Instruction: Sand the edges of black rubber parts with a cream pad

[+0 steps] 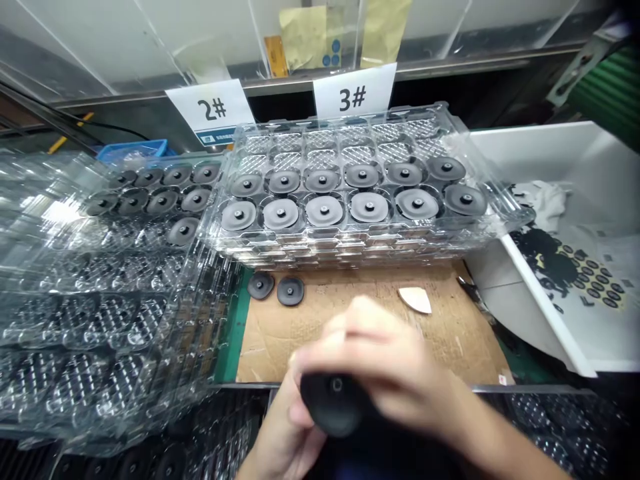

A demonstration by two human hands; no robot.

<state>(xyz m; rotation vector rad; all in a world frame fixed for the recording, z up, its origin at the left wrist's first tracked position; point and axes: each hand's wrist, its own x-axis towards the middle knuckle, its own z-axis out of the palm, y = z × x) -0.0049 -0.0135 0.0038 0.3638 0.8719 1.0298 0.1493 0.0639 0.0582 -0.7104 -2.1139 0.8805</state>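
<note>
A black rounded disc with a small metal centre (330,403) is held up close to me, above the bench's front edge. My left hand (295,423) grips it from the left and below, the thumb at its edge. Over its top and right side curl the fingers of my right hand (380,360), blurred by motion; whatever lies beneath them is hidden. Beyond my hands, two similar dark discs, one of them a loose disc (291,291), lie on the cardboard sheet (360,283). A small pale wedge-shaped piece (415,300) rests there too.
A stack of clear plastic trays (350,243) holds two rows of discs at the back. More clear trays (100,280) stand at left, partly filled. At right, a white bin (545,303) contains small black pieces and a pale cloth. Signs marked 2# (213,110) and 3# (353,97) stand behind.
</note>
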